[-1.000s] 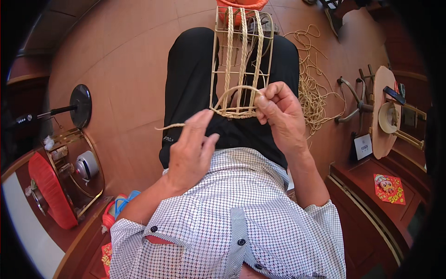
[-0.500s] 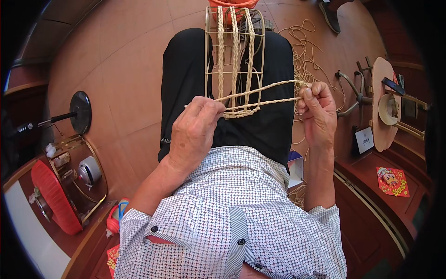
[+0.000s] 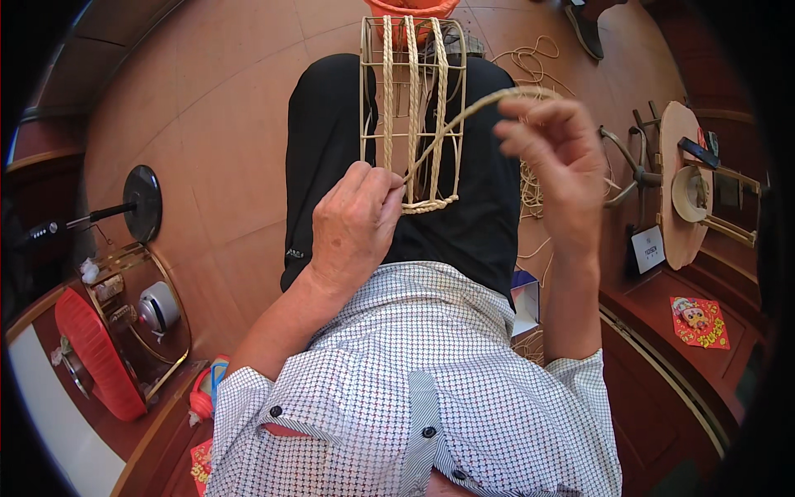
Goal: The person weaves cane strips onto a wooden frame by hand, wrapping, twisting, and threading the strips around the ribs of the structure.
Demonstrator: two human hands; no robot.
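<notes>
I'm weaving a rattan strand [image 3: 451, 124] through the wire frame [image 3: 412, 112] that is resting upright on my lap, against my black trousers [image 3: 331, 149]. My left hand [image 3: 354, 224] is pinching the strand's low end at the frame's bottom edge, fingers closed tight on it beside the braided rim. My right hand [image 3: 553, 170] is lifting the free length up and out to the right, fingers curled around it, a bit blurred. By my reckoning I'm in the pulling-through step of a wrap. The next move calls for keeping tension, then threading the end between the uprights without loosening the braid. More cord [image 3: 530, 62] is lying on the floor [image 3: 215, 124].
</notes>
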